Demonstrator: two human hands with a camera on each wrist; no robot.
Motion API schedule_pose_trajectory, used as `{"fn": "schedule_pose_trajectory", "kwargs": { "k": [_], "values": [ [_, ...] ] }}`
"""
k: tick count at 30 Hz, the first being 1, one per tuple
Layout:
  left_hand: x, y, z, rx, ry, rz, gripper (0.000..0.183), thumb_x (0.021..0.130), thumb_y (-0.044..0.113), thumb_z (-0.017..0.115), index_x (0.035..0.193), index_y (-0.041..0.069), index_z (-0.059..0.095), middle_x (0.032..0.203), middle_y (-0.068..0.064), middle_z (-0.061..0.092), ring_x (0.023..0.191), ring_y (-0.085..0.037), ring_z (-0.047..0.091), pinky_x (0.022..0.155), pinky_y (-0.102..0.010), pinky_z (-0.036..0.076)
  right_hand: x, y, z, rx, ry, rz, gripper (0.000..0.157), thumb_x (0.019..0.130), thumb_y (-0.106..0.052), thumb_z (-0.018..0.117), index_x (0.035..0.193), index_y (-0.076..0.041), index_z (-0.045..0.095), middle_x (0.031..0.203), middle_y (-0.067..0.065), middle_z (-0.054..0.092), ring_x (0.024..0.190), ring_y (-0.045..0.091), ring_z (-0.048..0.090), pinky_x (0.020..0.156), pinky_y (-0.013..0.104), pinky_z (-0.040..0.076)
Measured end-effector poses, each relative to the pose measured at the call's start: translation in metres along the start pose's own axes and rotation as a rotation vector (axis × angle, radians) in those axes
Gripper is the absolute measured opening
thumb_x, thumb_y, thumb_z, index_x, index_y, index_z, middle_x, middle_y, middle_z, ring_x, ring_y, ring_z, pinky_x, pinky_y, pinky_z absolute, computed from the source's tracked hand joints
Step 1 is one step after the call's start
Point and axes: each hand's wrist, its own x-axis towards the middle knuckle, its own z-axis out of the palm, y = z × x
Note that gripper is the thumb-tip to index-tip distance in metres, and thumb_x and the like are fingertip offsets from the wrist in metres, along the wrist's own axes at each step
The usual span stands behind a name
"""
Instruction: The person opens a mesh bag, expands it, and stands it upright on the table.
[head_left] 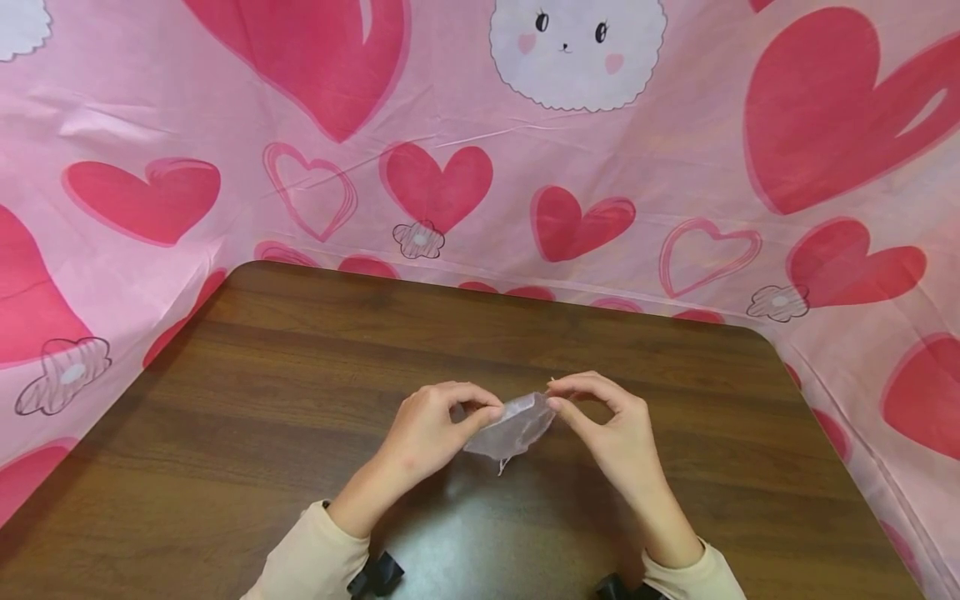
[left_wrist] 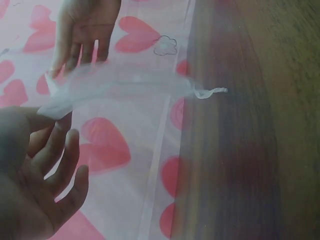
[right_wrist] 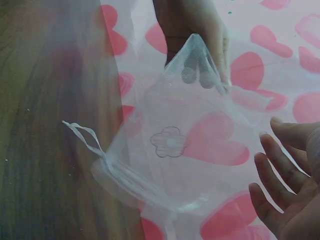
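Observation:
A sheer white drawstring pouch (head_left: 513, 427) is held up above the brown table, spread between both hands. My left hand (head_left: 435, 425) pinches its left edge between thumb and forefinger, the other fingers loosely bent in the left wrist view. At the opposite corner, my right hand (head_left: 611, 425) has thumb and forefinger tips together on the pouch's edge. A thin white cord loop (right_wrist: 85, 134) hangs from the gathered end of the pouch, pointing toward the body. The sheer fabric shows the background through it; no contents are visible.
The dark wooden table (head_left: 262, 400) has rounded far corners. A pink cloth (head_left: 480, 100) printed with red hearts hangs behind it and along both sides. Black wrist mounts (head_left: 386, 573) sit by the sleeves at the lower edge.

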Motion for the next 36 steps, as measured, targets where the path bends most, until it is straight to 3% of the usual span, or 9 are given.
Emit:
{"fn": "schedule_pose_trajectory", "kwargs": {
  "k": [4, 7, 15, 23, 29, 36],
  "values": [
    [0.001, -0.001, 0.0, -0.059, 0.069, -0.032, 0.009, 0.088, 0.033, 0.076, 0.092, 0.025, 0.077, 0.085, 0.021, 0.068, 0.075, -0.008, 0.059, 0.07, -0.03, 0.049, -0.001, -0.004, -0.002, -0.009, 0.029, 0.002, 0.021, 0.079, 0.005, 0.079, 0.098, -0.006, 0.076, 0.091, 0.004, 0.072, 0.084, 0.012, 0.065, 0.08, 0.024, 0.049],
    [0.001, -0.001, 0.001, -0.124, 0.098, -0.034, 0.01, 0.089, 0.031, 0.075, 0.092, 0.022, 0.077, 0.087, 0.019, 0.069, 0.078, -0.004, 0.06, 0.074, -0.033, 0.051, -0.002, -0.006, 0.001, -0.024, -0.004, 0.028, 0.018, 0.082, 0.0, 0.079, 0.097, -0.008, 0.076, 0.089, 0.0, 0.072, 0.082, 0.013, 0.065, 0.079, 0.026, 0.049],
    [0.0, 0.005, 0.002, -0.258, 0.065, -0.033, 0.005, 0.09, 0.022, 0.075, 0.094, 0.02, 0.076, 0.09, 0.014, 0.071, 0.081, -0.006, 0.061, 0.078, -0.037, 0.051, -0.01, -0.008, 0.019, -0.07, -0.087, 0.135, 0.016, 0.083, -0.013, 0.08, 0.099, -0.015, 0.078, 0.088, -0.01, 0.073, 0.081, 0.013, 0.065, 0.077, 0.031, 0.05],
    [-0.004, 0.009, 0.007, -0.233, -0.024, -0.009, 0.009, 0.089, 0.021, 0.075, 0.098, 0.02, 0.076, 0.088, 0.014, 0.07, 0.075, -0.006, 0.058, 0.071, -0.027, 0.049, -0.012, -0.008, 0.022, -0.035, -0.076, 0.225, 0.017, 0.085, -0.012, 0.079, 0.101, -0.008, 0.077, 0.086, -0.004, 0.073, 0.081, 0.013, 0.065, 0.076, 0.027, 0.049],
    [-0.004, 0.01, 0.009, -0.217, -0.056, -0.007, 0.009, 0.089, 0.021, 0.075, 0.098, 0.022, 0.077, 0.087, 0.014, 0.07, 0.071, -0.008, 0.058, 0.067, -0.026, 0.049, -0.012, -0.005, 0.023, 0.022, -0.087, 0.176, 0.01, 0.086, -0.007, 0.076, 0.097, -0.008, 0.077, 0.089, 0.002, 0.074, 0.082, 0.014, 0.067, 0.075, 0.027, 0.051],
    [-0.004, 0.009, 0.009, -0.225, -0.037, -0.027, 0.006, 0.089, 0.023, 0.075, 0.095, 0.023, 0.075, 0.08, 0.016, 0.066, 0.068, -0.006, 0.056, 0.065, -0.026, 0.047, -0.011, -0.005, 0.022, 0.015, -0.042, 0.156, 0.005, 0.086, -0.008, 0.077, 0.089, -0.011, 0.077, 0.083, -0.004, 0.073, 0.078, 0.013, 0.066, 0.071, 0.025, 0.051]
  ]
}}
